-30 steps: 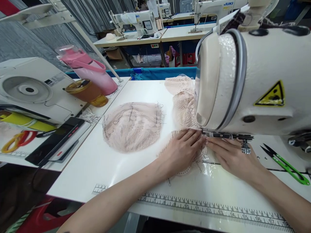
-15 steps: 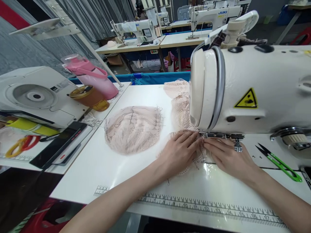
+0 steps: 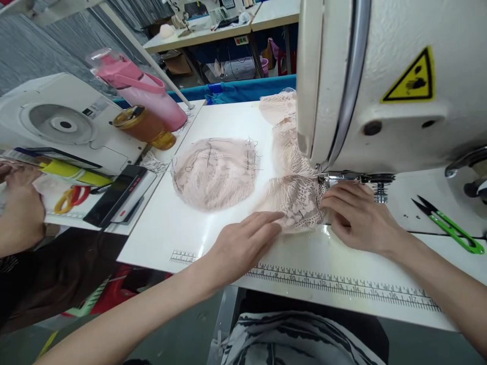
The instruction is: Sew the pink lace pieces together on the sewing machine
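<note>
A pale pink lace piece (image 3: 294, 197) lies under the presser foot (image 3: 327, 178) of a white sewing machine (image 3: 384, 81). My left hand (image 3: 243, 243) rests flat on the table with fingers stretched out, fingertips touching the lace's near left edge. My right hand (image 3: 355, 215) is curled beside the presser foot, its fingertips pinching the lace's right edge. More lace trails away behind the needle. A second rounded lace piece (image 3: 215, 172) with dark loose threads lies to the left, untouched.
Green thread snips (image 3: 447, 225) lie at the right. A pink bottle (image 3: 140, 94) and an amber cup (image 3: 142, 126) stand at the left, beside a white machine (image 3: 64, 121) and a dark control panel (image 3: 116, 195). Another person's hand (image 3: 21, 210) is at the far left. A printed ruler (image 3: 342, 284) edges the table.
My left hand has slid back off the lace toward me and to the left, flattening out. My right hand has curled at the presser foot. The view has tilted down and closer.
</note>
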`<state>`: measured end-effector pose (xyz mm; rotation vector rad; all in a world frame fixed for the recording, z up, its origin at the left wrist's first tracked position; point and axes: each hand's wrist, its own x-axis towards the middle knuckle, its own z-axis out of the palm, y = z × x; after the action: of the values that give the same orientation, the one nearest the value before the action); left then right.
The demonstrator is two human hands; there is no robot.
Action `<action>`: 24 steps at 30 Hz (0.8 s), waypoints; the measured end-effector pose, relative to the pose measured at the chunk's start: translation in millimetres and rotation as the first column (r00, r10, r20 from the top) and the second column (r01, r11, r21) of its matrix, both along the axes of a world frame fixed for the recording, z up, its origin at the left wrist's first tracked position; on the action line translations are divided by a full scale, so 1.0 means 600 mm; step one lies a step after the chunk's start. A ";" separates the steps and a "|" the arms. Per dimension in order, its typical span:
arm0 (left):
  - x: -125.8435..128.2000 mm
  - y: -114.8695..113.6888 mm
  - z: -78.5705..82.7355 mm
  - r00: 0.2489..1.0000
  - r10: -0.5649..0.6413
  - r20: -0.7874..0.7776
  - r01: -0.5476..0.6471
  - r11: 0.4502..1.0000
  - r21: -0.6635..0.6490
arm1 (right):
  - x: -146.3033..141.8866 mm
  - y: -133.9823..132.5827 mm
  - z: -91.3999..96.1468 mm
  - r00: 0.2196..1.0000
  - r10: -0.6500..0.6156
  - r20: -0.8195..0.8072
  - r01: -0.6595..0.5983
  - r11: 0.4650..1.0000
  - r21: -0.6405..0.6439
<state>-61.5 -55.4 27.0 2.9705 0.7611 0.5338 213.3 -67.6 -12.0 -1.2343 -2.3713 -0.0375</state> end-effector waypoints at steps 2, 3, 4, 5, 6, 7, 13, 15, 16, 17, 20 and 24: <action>0.014 0.008 0.020 0.998 0.049 -0.044 -0.051 0.998 -0.045 | -0.002 0.000 0.004 1.000 0.023 -0.016 -0.023 1.000 0.005; 0.022 0.016 0.029 0.997 0.029 -0.078 -0.030 0.999 -0.017 | -0.003 0.000 0.005 0.999 0.036 -0.021 -0.036 0.999 0.013; 0.030 0.026 0.037 0.993 -0.010 -0.117 0.013 1.000 0.025 | -0.003 0.000 0.005 0.999 0.048 -0.025 -0.047 0.999 0.024; 0.040 0.036 0.041 0.986 -0.057 -0.159 0.067 0.996 0.064 | -0.003 0.000 0.005 0.998 0.057 -0.027 -0.056 0.998 0.035; 0.050 0.046 0.042 0.975 -0.103 -0.198 0.123 0.988 0.093 | -0.002 0.000 0.004 0.998 0.062 -0.028 -0.060 0.997 0.046; 0.061 0.055 0.040 0.963 -0.141 -0.228 0.170 0.979 0.112 | -0.002 0.000 0.004 0.998 0.064 -0.029 -0.062 0.996 0.058; 0.103 0.084 -0.006 0.974 -0.174 -0.149 0.208 0.944 0.258 | 0.000 -0.002 0.001 0.999 0.014 -0.033 -0.012 0.998 0.061; 0.105 0.085 -0.016 0.978 -0.193 -0.084 0.210 0.926 0.314 | -0.001 -0.002 0.001 1.000 -0.016 -0.007 0.016 0.998 0.064; 0.105 0.085 -0.018 0.978 -0.202 -0.058 0.210 0.918 0.337 | -0.002 -0.003 0.001 1.000 -0.017 0.017 0.016 0.997 0.075; 0.103 0.085 -0.020 0.977 -0.209 -0.036 0.208 0.911 0.355 | -0.003 -0.003 0.001 0.999 -0.008 0.040 0.005 0.996 0.091; 0.100 0.085 -0.022 0.975 -0.224 -0.003 0.210 0.905 0.370 | -0.004 -0.006 0.000 0.996 0.033 0.088 -0.045 0.990 0.136; 0.099 0.084 -0.034 0.976 -0.217 -0.026 0.217 0.943 0.253 | -0.007 -0.008 0.000 0.995 0.038 0.096 -0.051 0.989 0.139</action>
<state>-2.0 -5.2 6.3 3.2300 0.3794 0.6656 209.3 -72.4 -12.2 -1.1357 -2.4284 -0.2497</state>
